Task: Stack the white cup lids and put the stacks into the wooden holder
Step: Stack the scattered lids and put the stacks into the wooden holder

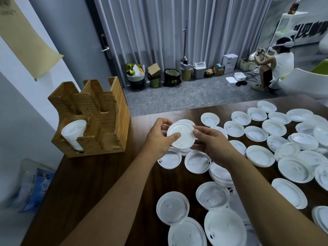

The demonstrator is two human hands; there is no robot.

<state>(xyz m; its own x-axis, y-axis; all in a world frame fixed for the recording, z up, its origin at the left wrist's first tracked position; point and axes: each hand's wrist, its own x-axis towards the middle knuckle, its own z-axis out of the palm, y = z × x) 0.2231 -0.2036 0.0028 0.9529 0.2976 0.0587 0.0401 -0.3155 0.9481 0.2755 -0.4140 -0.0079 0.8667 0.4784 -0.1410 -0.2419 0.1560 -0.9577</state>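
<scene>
White lids [181, 134] held above table

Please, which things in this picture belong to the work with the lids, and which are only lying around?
Belong to the job:
- lids held in both hands
- left hand
- right hand
- loose lids on the table
- wooden holder
- stack already in the holder

Just lying about:
- plastic bag on the floor
- bins by the curtain
- cardboard box

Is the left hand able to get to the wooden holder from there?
Probably yes: the holder stands to its left with bare table between, though the left hand holds lids.
</scene>
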